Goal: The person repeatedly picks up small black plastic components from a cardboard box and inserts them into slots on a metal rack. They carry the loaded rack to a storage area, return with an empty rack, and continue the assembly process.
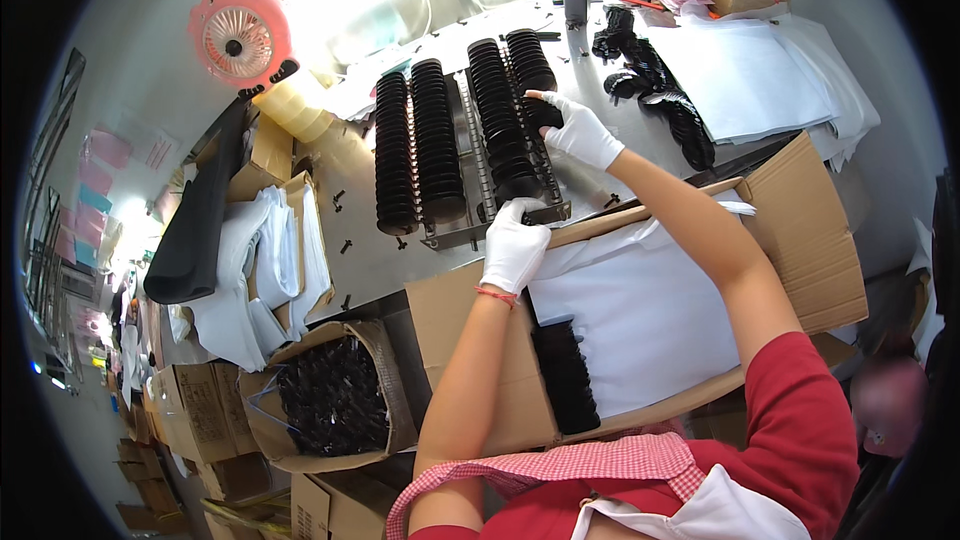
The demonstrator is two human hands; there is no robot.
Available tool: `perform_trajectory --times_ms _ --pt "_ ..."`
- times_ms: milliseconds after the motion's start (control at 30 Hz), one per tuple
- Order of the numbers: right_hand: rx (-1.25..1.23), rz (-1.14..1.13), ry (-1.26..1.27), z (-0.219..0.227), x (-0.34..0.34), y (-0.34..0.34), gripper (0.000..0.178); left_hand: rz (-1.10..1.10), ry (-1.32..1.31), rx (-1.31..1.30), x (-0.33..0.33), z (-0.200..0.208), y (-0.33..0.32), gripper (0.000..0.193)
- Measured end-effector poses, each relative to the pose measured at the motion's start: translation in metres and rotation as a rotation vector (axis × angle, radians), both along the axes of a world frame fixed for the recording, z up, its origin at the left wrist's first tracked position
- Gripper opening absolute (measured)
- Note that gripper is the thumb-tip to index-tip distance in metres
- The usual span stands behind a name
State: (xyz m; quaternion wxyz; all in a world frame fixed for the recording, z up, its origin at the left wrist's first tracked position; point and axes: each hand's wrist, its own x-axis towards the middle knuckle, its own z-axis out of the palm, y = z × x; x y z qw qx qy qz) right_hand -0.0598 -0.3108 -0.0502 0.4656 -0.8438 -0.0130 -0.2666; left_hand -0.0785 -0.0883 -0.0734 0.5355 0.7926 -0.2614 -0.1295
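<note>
A metal rack (475, 130) on the table carries rows of thin black round discs (436, 140), packed edge to edge. My right hand (585, 132), in a white glove, is at the far right row of discs (530, 60). Its index finger and thumb reach around some black discs (543, 114), partly hidden by the hand. My left hand (515, 248), also gloved, is at the rack's near end. Its fingers are curled against the end bar (460, 236), close below the near discs; the fingertips are partly hidden.
An open carton (480, 340) with white sheets (630, 310) and a black row of discs (566, 375) stands before me. Left is a box of black parts (335, 395). Small screws (346, 246) lie beside the rack. A pink fan (240, 35), black wrapped bundles (665, 105) and white paper (750, 80) surround it.
</note>
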Motion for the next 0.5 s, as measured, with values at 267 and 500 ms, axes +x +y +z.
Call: perform_trajectory --times_ms 267,500 --pt "-0.778 -0.160 -0.318 0.003 0.002 -0.007 0.038 0.020 0.139 0.004 -0.009 0.020 0.001 0.030" --pt "-0.283 0.122 -0.272 0.060 -0.084 0.063 0.036 0.147 1.089 -0.976 -0.054 0.081 -0.011 0.034"
